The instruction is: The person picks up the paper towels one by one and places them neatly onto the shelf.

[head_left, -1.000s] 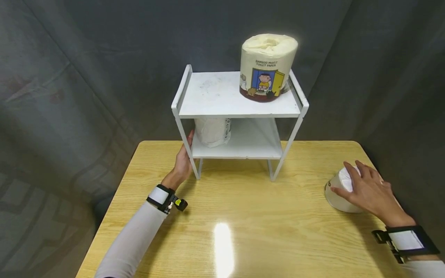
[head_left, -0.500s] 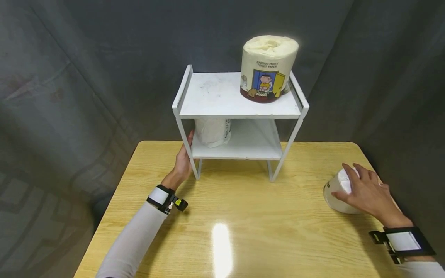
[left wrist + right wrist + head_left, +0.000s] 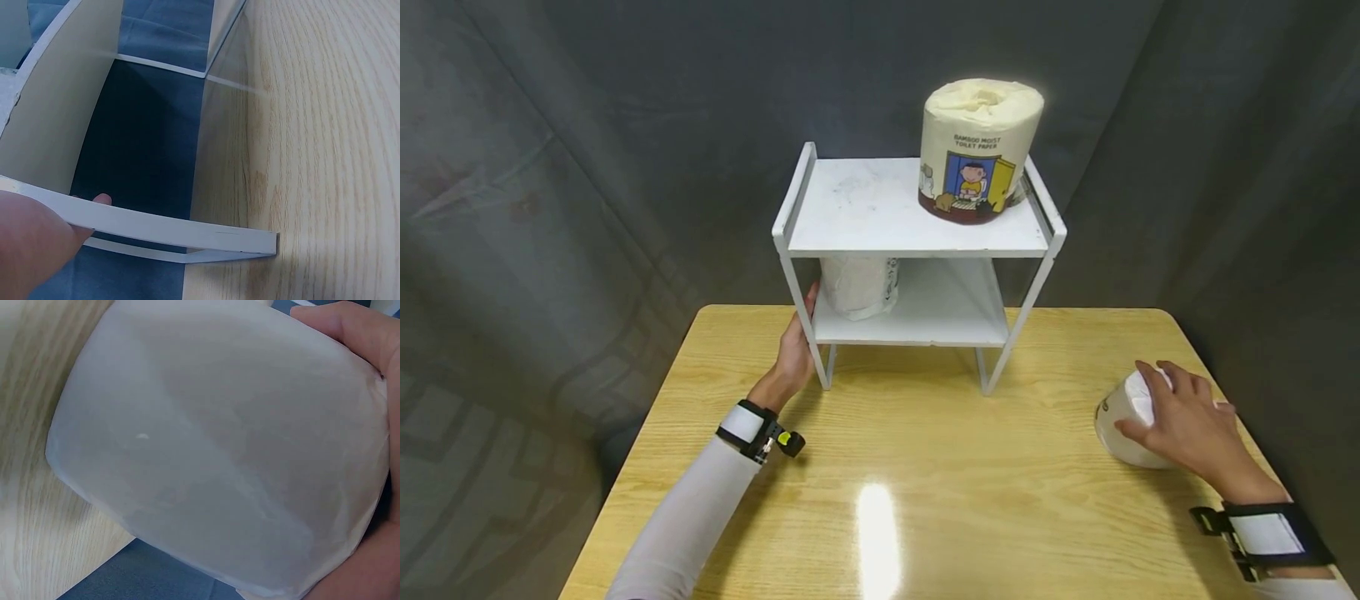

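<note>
At the left, the person's left hand [image 3: 795,354] rests against the front left upright of the white shelf rack [image 3: 917,242]. The thumb lies up along the post, and in the left wrist view a fingertip [image 3: 102,199] shows behind the white bar, so the fingers seem to wrap the frame. The hold looks like a brace: the rack is a light, tall frame on thin legs, and a hand at its corner would keep it from sliding on the smooth desk [image 3: 925,467].

Inside the rack, on the lower shelf at its left end, a plain white wrapped roll [image 3: 859,283] stands close to that upright. On the top shelf at the right end stands a cream roll with a cartoon label [image 3: 979,150], upright, with its base near the right side rail, so the rail would stop it going off that edge.

Well to the right, near the desk's right edge, a third white wrapped roll [image 3: 1122,421] lies on the desk, apart from the rack. The right hand [image 3: 1187,417] covers it from above and from the far side. Its fingers are spread and curved over the wrapper, and the thumb [image 3: 350,325] presses the roll's side in the right wrist view. The wide grasp suits a soft, bulky roll, which a narrow pinch would only dent.
</note>
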`<state>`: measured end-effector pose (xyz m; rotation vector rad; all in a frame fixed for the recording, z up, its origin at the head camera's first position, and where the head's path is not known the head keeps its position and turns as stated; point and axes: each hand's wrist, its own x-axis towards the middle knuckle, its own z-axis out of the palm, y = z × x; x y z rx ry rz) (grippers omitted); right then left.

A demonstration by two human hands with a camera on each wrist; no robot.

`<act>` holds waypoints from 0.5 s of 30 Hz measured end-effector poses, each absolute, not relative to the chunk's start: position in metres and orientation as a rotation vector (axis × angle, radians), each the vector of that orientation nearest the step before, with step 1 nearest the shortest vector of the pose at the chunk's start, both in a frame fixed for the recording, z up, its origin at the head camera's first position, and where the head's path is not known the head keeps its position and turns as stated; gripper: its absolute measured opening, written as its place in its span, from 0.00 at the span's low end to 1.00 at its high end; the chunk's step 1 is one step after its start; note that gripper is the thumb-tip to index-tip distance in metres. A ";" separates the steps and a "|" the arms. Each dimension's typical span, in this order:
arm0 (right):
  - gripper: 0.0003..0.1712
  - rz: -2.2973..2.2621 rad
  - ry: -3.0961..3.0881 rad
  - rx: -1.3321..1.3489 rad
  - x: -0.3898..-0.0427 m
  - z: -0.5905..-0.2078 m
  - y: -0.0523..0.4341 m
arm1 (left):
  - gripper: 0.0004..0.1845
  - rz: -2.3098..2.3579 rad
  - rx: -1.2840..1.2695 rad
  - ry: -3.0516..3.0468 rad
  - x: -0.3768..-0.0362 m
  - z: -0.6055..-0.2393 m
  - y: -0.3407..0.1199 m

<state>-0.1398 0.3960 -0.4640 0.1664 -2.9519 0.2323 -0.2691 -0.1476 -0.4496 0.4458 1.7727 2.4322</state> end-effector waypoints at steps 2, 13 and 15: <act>0.56 0.232 -2.948 0.166 -0.138 -0.464 0.394 | 0.36 2.421 0.457 1.787 -0.269 -0.450 -0.148; 0.60 0.252 -3.003 0.114 -0.134 -0.462 0.384 | 0.38 2.408 0.487 1.802 -0.271 -0.451 -0.148; 0.62 0.250 -3.018 0.104 -0.134 -0.462 0.383 | 0.38 2.408 0.489 1.798 -0.270 -0.451 -0.148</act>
